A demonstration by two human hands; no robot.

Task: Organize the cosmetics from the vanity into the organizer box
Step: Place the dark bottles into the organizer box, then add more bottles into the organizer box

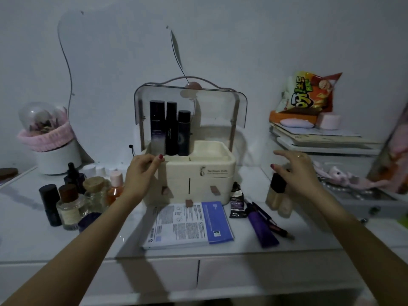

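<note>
A cream organizer box (212,173) with a raised clear lid stands at the middle of the white vanity (298,239). Three tall dark bottles (171,129) stand in its top left compartment. My left hand (141,173) grips the box's top left corner. My right hand (293,171) hovers with fingers spread just above two beige foundation bottles (277,193) to the right of the box. A cluster of small bottles (72,195) waits at the left. A dark tube (237,200), a purple tube (261,228) and pencils (272,221) lie at the front right.
A stack of sheet-mask packets (187,224) lies in front of the box. A white pot with a pink headband (50,140) sits at the back left. A snack bag (309,93) tops stacked books at the right, above an open drawer tray (364,195).
</note>
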